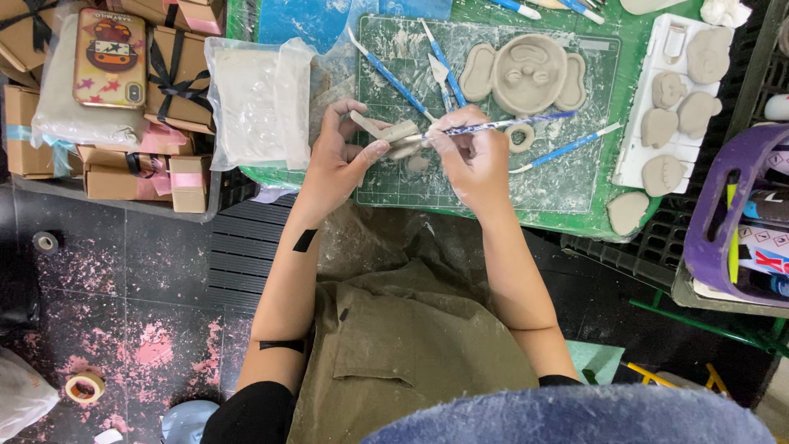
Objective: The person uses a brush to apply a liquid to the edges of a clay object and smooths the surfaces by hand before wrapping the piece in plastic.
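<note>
Tool tip hidden behind clay piece (393, 131); purple basket (723, 222) cut off at right edge.

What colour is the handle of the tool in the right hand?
Blue with white speckling, on the tool held by the right hand against the clay piece. Head view, the only one.

The single head-worn camera looked steeply down from close above at the surface (460, 215) and the floor (123, 271).

Grey clay piece (393, 131), blue-and-white patterned tool (493, 126), green gridded cutting mat (567, 177), olive apron (403, 345), purple basket (723, 205), brown boxes (177, 70) with black ribbons.
</note>
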